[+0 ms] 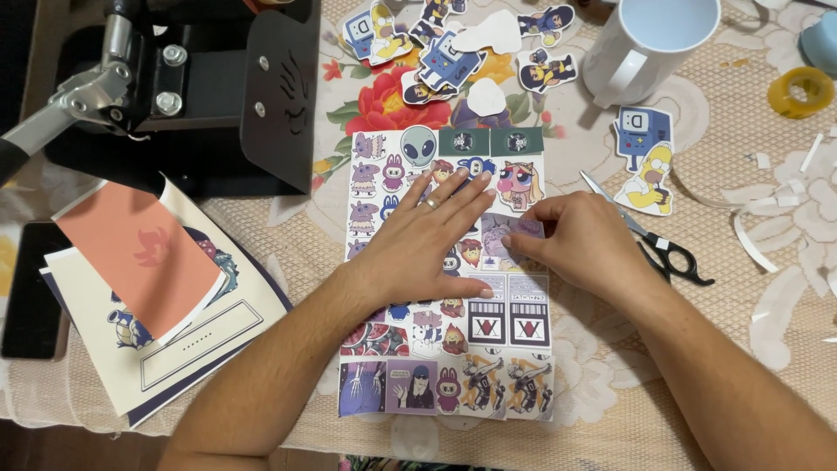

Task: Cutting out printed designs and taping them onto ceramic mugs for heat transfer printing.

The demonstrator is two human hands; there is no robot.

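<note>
My left hand lies flat, fingers spread, pressing the sticker sheet; my right hand pinches a purple sticker beside black scissors.

A single head-worn camera looks steeply down from above the person onto the tabletop, close enough that both forearms enter from the bottom edge. The view faces forward across the cloth, reaching a black press at upper left and a white mug at the top.
</note>
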